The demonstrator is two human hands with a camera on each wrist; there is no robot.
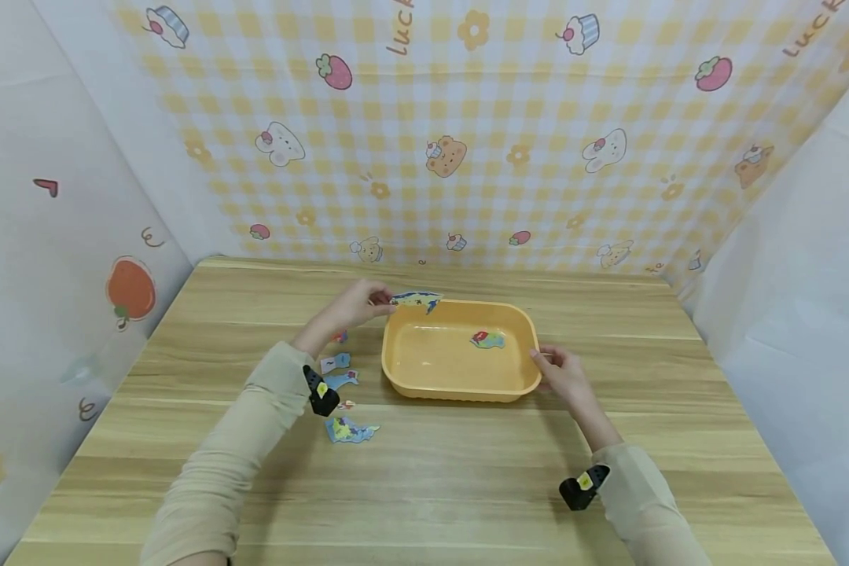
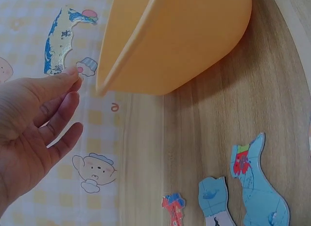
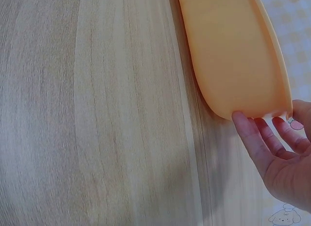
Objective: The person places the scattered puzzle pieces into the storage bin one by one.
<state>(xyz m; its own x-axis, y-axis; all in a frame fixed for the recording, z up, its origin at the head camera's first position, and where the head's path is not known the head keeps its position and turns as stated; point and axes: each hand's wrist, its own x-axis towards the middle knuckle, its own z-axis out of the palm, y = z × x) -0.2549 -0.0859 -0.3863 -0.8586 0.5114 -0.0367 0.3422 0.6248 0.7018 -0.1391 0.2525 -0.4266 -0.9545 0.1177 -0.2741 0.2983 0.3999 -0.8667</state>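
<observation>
My left hand pinches the end of a thin, curved, cream-and-blue puzzle piece between thumb and fingertips. In the head view this piece overlaps the far left rim of an orange-yellow plastic basin. The left wrist view shows the puzzle piece rising from the thumb of my left hand, beside the basin. At the basin's right end, my right hand grips the rim, thumb above and fingers against the outer wall. Inside the basin lies a small red, green and blue puzzle piece.
Several puzzle pieces lie on the wooden table left of the basin, among them a blue-yellow one, a light-blue one and a red-blue one. A checked cloth hangs behind the table.
</observation>
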